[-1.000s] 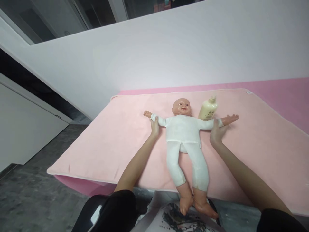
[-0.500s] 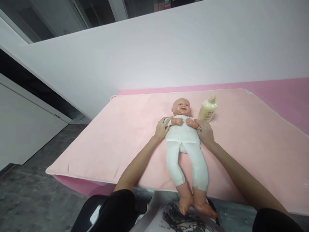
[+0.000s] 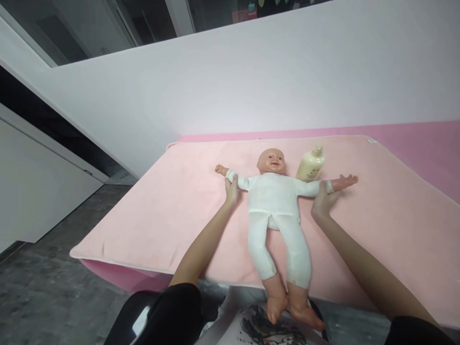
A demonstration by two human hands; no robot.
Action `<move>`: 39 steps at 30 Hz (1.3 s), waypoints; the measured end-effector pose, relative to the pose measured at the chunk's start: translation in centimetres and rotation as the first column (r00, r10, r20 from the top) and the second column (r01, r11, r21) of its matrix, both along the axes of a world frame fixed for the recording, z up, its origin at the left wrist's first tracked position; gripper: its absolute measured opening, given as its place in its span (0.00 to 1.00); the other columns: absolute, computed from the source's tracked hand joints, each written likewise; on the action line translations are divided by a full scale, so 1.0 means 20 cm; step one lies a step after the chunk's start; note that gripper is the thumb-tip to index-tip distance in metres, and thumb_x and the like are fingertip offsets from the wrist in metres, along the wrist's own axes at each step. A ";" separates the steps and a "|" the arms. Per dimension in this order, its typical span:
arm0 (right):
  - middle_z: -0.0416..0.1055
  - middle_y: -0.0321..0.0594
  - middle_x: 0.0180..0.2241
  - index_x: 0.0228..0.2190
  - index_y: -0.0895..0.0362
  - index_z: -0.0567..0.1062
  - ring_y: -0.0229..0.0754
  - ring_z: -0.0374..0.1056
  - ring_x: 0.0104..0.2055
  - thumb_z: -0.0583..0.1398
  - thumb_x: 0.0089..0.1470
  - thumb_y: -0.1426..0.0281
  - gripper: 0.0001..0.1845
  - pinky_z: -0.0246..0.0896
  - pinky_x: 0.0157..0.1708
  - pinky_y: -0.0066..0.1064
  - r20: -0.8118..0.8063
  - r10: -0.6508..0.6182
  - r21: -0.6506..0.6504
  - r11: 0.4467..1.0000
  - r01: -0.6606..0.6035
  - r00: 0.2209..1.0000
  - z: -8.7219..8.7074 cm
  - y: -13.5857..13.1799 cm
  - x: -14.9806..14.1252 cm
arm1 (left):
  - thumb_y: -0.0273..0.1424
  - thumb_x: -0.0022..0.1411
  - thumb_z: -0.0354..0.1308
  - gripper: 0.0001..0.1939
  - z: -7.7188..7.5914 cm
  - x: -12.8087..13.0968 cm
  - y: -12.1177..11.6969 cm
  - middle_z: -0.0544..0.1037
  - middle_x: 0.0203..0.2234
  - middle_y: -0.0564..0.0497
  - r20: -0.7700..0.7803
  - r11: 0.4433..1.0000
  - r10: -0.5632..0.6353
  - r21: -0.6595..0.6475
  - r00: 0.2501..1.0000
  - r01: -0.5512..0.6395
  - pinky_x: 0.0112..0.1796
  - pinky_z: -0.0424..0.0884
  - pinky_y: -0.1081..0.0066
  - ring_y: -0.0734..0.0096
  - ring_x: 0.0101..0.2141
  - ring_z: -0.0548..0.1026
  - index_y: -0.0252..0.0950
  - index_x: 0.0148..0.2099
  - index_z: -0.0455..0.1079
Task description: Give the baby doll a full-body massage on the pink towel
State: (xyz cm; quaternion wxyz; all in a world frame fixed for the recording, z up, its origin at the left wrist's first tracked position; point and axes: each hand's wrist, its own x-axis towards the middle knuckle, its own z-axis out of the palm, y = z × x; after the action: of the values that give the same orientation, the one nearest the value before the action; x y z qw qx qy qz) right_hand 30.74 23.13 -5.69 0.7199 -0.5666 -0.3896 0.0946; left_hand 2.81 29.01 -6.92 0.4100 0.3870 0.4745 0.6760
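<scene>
A baby doll (image 3: 275, 196) in white clothes lies on its back on a pale pink mat (image 3: 172, 211), head away from me, arms spread wide. My left hand (image 3: 231, 191) is closed around the forearm of the doll's arm on my left. My right hand (image 3: 322, 201) is closed around the forearm of the arm on my right, near the wrist. The doll's bare feet hang over the mat's near edge.
A cream lotion bottle (image 3: 309, 165) lies on the mat just right of the doll's head. The mat covers a pink table (image 3: 424, 139) against a white wall. Grey floor lies to the left, below the mat's edge.
Half a second ago the doll's arms were folded across its chest under my hands; now both arms are spread out sideways again, as they were a second ago.
</scene>
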 end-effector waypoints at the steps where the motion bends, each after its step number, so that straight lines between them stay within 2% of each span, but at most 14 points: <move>1: 0.37 0.47 0.66 0.63 0.57 0.44 0.43 0.41 0.68 0.55 0.54 0.62 0.41 0.42 0.64 0.41 0.011 -0.001 0.009 1.000 0.001 1.000 0.00 -0.01 -0.01 | 0.43 0.60 0.55 0.17 0.00 0.00 -0.01 0.72 0.38 0.48 -0.073 1.000 -0.003 0.008 0.997 0.003 0.39 0.70 0.70 0.70 0.39 0.72 0.37 0.45 0.61; 3: 0.54 0.52 0.61 0.60 0.60 0.54 0.47 0.55 0.61 0.57 0.51 0.61 0.37 0.53 0.59 0.42 0.028 0.040 -0.055 0.998 -0.039 0.999 -0.01 -0.02 -0.03 | 0.44 0.61 0.54 0.18 0.01 0.01 -0.05 0.72 0.36 0.49 -0.259 0.999 -0.022 0.021 0.966 0.028 0.37 0.69 0.70 0.69 0.36 0.72 0.37 0.45 0.61; 5: 0.66 0.51 0.51 0.55 0.60 0.62 0.49 0.65 0.51 0.58 0.49 0.60 0.33 0.61 0.51 0.43 0.098 0.139 -0.184 0.976 -0.120 0.985 -0.03 -0.02 -0.05 | 0.44 0.63 0.51 0.19 0.03 0.02 -0.08 0.73 0.36 0.49 -0.468 0.993 -0.065 0.053 0.881 0.101 0.37 0.68 0.68 0.68 0.36 0.72 0.37 0.49 0.61; 7: 0.70 0.48 0.46 0.52 0.59 0.66 0.49 0.67 0.46 0.57 0.50 0.63 0.27 0.63 0.47 0.41 0.274 0.235 -0.243 0.955 -0.169 0.933 -0.05 -0.02 -0.07 | 0.42 0.64 0.49 0.21 0.04 0.03 -0.11 0.73 0.40 0.46 -0.684 0.972 -0.093 0.095 0.723 0.215 0.42 0.67 0.65 0.65 0.40 0.71 0.38 0.55 0.61; 9: 0.71 0.47 0.45 0.50 0.58 0.70 0.49 0.65 0.47 0.53 0.51 0.69 0.24 0.62 0.47 0.41 0.501 0.292 -0.253 0.950 -0.185 0.815 -0.06 -0.02 -0.08 | 0.39 0.64 0.49 0.22 0.06 0.05 -0.12 0.72 0.45 0.44 -0.855 0.944 -0.080 0.100 0.512 0.314 0.48 0.64 0.62 0.61 0.46 0.69 0.38 0.59 0.60; 12: 0.70 0.47 0.44 0.49 0.58 0.72 0.49 0.63 0.47 0.50 0.48 0.76 0.26 0.59 0.50 0.41 0.713 0.308 -0.272 0.949 -0.156 0.630 -0.06 -0.03 -0.08 | 0.34 0.65 0.46 0.24 0.07 0.06 -0.12 0.69 0.49 0.43 -0.953 0.936 -0.059 0.050 0.297 0.349 0.51 0.62 0.61 0.59 0.50 0.66 0.41 0.63 0.58; 14: 0.69 0.47 0.44 0.50 0.58 0.72 0.48 0.62 0.47 0.50 0.48 0.77 0.27 0.59 0.50 0.41 0.759 0.300 -0.274 0.952 -0.135 0.578 -0.06 -0.03 -0.08 | 0.31 0.65 0.46 0.26 0.07 0.06 -0.12 0.68 0.50 0.43 -0.966 0.937 -0.058 0.034 0.252 0.346 0.51 0.62 0.61 0.59 0.50 0.65 0.42 0.64 0.57; 19: 0.68 0.47 0.46 0.51 0.56 0.71 0.49 0.61 0.47 0.50 0.48 0.78 0.28 0.59 0.49 0.42 0.777 0.319 -0.311 0.944 -0.111 0.542 -0.06 -0.04 -0.08 | 0.27 0.63 0.46 0.27 0.08 0.06 -0.13 0.68 0.51 0.42 -0.977 0.932 -0.051 0.028 0.207 0.362 0.52 0.62 0.60 0.58 0.51 0.65 0.43 0.64 0.58; 21: 0.68 0.47 0.47 0.51 0.57 0.71 0.50 0.61 0.48 0.50 0.48 0.78 0.29 0.58 0.50 0.43 0.768 0.329 -0.323 0.940 -0.111 0.549 -0.06 -0.04 -0.08 | 0.26 0.63 0.46 0.27 0.08 0.06 -0.14 0.68 0.52 0.43 -0.971 0.933 -0.059 0.029 0.230 0.360 0.52 0.62 0.60 0.58 0.52 0.65 0.44 0.63 0.59; 23: 0.68 0.48 0.47 0.52 0.57 0.70 0.49 0.61 0.49 0.50 0.49 0.77 0.28 0.58 0.51 0.43 0.735 0.333 -0.325 0.938 -0.124 0.591 -0.05 -0.04 -0.08 | 0.28 0.63 0.47 0.26 0.09 0.06 -0.15 0.68 0.52 0.43 -0.949 0.935 -0.079 0.036 0.306 0.354 0.52 0.62 0.59 0.58 0.52 0.66 0.43 0.63 0.59; 28: 0.67 0.47 0.47 0.50 0.57 0.70 0.48 0.64 0.49 0.54 0.52 0.69 0.23 0.61 0.50 0.41 0.469 0.293 -0.214 0.953 -0.215 0.833 -0.03 -0.05 -0.08 | 0.37 0.64 0.49 0.24 0.05 0.04 -0.14 0.70 0.53 0.44 -0.702 0.945 -0.153 0.102 0.696 0.311 0.52 0.64 0.62 0.61 0.52 0.68 0.41 0.62 0.57; 32: 0.66 0.52 0.50 0.53 0.62 0.64 0.50 0.64 0.52 0.59 0.50 0.60 0.31 0.61 0.51 0.43 0.126 0.139 -0.093 0.987 -0.128 0.982 -0.01 -0.04 -0.07 | 0.42 0.64 0.49 0.22 0.00 0.01 -0.06 0.72 0.47 0.45 -0.296 0.998 -0.051 0.022 0.954 0.060 0.48 0.69 0.64 0.65 0.47 0.72 0.38 0.56 0.58; 36: 0.42 0.49 0.65 0.62 0.58 0.49 0.45 0.43 0.67 0.55 0.54 0.61 0.38 0.46 0.63 0.43 0.045 0.027 0.040 0.999 -0.029 0.999 -0.03 -0.01 -0.03 | 0.43 0.66 0.46 0.21 -0.02 -0.01 -0.01 0.67 0.55 0.42 -0.022 0.992 0.118 -0.045 0.993 -0.119 0.54 0.66 0.67 0.67 0.56 0.67 0.37 0.56 0.57; 39: 0.38 0.47 0.66 0.62 0.57 0.45 0.43 0.39 0.68 0.53 0.53 0.62 0.39 0.42 0.65 0.43 -0.108 -0.105 -0.053 0.994 0.100 0.989 -0.07 0.03 0.03 | 0.43 0.66 0.44 0.22 -0.03 -0.01 0.01 0.66 0.57 0.42 0.099 0.989 0.118 -0.103 0.988 -0.108 0.53 0.67 0.65 0.65 0.56 0.67 0.37 0.57 0.56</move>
State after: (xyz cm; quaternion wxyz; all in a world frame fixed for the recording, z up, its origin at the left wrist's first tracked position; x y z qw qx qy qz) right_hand 31.24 23.83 -7.11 0.7307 -0.5966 -0.3171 0.0979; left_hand 2.51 29.12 -7.44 0.4135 0.3030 0.5058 0.6938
